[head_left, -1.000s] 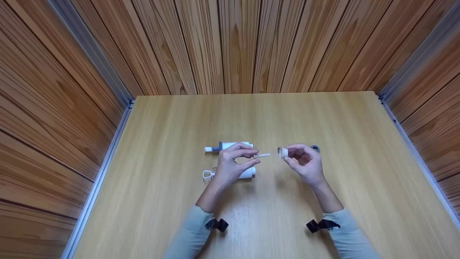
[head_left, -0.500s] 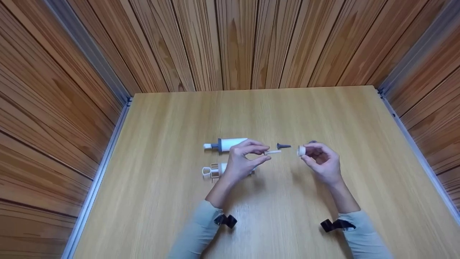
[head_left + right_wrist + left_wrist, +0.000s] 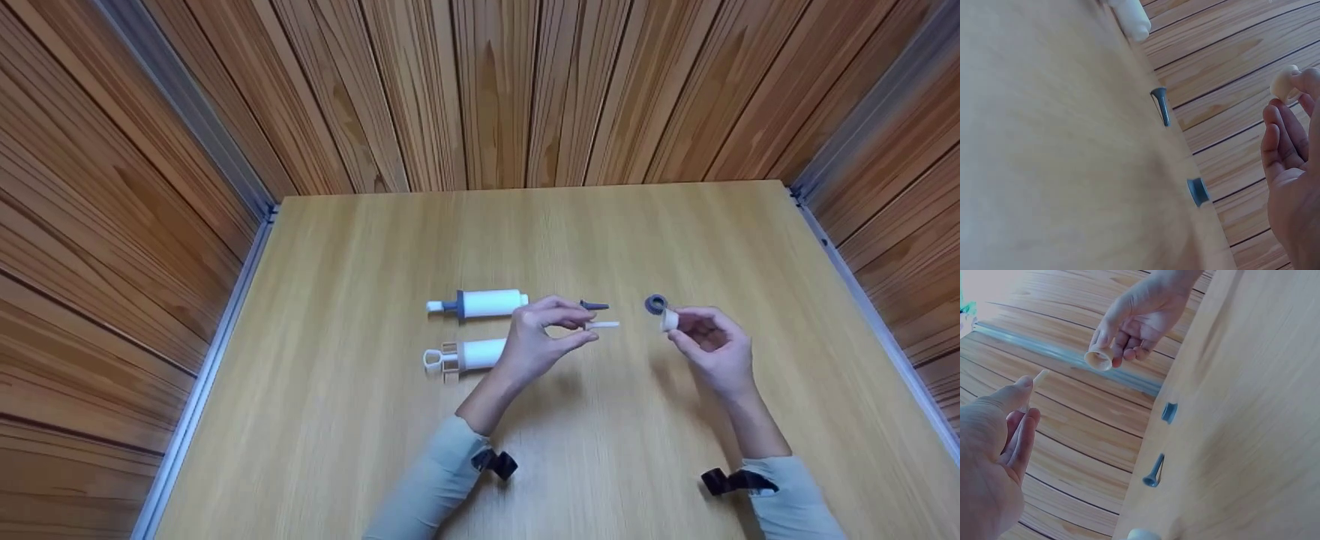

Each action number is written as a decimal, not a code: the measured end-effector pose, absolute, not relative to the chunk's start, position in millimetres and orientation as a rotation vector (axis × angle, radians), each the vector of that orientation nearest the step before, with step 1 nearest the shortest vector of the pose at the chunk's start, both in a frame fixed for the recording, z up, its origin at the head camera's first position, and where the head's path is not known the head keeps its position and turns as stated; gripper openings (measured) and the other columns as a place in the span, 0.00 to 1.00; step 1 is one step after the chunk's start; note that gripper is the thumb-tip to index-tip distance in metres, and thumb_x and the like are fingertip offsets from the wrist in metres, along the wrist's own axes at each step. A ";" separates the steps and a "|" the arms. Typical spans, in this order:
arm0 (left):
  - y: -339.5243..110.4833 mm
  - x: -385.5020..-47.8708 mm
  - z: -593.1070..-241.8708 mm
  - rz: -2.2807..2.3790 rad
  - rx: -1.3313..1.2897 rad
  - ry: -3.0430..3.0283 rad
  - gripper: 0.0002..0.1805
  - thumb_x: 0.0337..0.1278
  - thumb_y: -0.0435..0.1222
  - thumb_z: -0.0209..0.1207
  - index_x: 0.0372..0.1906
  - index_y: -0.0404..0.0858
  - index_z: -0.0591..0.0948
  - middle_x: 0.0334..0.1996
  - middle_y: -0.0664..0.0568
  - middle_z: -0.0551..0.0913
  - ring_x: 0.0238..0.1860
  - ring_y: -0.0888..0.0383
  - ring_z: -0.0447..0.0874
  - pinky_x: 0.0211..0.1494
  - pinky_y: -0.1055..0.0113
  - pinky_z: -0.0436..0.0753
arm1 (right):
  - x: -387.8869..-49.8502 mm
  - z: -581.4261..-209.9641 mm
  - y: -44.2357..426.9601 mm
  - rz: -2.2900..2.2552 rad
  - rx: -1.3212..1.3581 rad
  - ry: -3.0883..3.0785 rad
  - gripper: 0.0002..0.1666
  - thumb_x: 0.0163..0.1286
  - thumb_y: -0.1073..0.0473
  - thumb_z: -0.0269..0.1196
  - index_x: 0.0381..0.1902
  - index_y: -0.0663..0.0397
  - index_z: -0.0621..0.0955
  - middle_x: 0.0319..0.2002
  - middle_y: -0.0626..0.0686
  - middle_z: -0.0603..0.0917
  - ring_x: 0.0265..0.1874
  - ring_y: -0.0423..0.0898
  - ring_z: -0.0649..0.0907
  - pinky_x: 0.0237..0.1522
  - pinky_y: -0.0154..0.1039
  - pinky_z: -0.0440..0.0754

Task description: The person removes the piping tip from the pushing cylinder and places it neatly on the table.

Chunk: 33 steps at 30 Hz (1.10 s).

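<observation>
My left hand (image 3: 544,337) pinches a thin white nozzle-like tube (image 3: 604,325) between thumb and fingertips, its slim end pointing right. Apart from it on the right, my right hand (image 3: 716,346) holds a short white ring (image 3: 670,321) by thumb and fingers; its hollow opening shows in the left wrist view. Both parts are raised above the table. On the wood just beyond the hands lie a dark grey nozzle (image 3: 595,306) with a flared end and a dark grey ring (image 3: 655,304).
Two syringe-like white cylinders lie left of centre: one with a grey collar and plunger (image 3: 491,304), the other with a white loop handle (image 3: 480,354), partly behind my left hand. Wooden panel walls (image 3: 495,97) stand behind and beside the table (image 3: 360,255).
Both hands have moved right, still holding the white tube and the white ring, which are farther apart than at first. The grey nozzle and the syringe-like cylinders have come more into sight.
</observation>
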<state>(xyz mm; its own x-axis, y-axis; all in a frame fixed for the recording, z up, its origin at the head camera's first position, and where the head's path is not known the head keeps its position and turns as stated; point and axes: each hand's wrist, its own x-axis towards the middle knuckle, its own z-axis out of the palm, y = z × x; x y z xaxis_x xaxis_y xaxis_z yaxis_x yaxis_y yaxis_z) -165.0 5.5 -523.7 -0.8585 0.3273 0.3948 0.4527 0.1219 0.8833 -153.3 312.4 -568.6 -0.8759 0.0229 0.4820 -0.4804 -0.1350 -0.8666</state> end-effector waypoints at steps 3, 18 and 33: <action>9.2 -165.0 -525.0 -1.869 -0.788 -2.281 0.13 0.67 0.32 0.78 0.54 0.33 0.94 0.52 0.41 0.94 0.51 0.50 0.97 0.58 0.72 0.91 | -150.9 -569.9 319.1 2.084 0.512 -1.792 0.23 0.62 0.93 0.62 0.53 0.81 0.84 0.44 0.49 0.95 0.43 0.38 0.92 0.47 0.28 0.91; 33.7 -171.7 -534.3 -1.996 -0.729 -2.310 0.15 0.66 0.31 0.78 0.55 0.33 0.94 0.55 0.41 0.94 0.50 0.55 0.97 0.58 0.72 0.92 | -152.8 -573.8 337.2 2.046 0.467 -1.871 0.21 0.64 0.92 0.62 0.55 0.84 0.82 0.46 0.47 0.94 0.45 0.38 0.92 0.49 0.27 0.90; 48.2 -170.5 -558.5 -1.926 -0.600 -2.537 0.13 0.64 0.30 0.79 0.52 0.35 0.95 0.51 0.45 0.95 0.46 0.67 0.94 0.53 0.78 0.89 | -150.6 -586.5 351.3 1.895 0.259 -2.195 0.20 0.63 0.89 0.68 0.54 0.87 0.81 0.39 0.42 0.93 0.38 0.34 0.90 0.41 0.25 0.88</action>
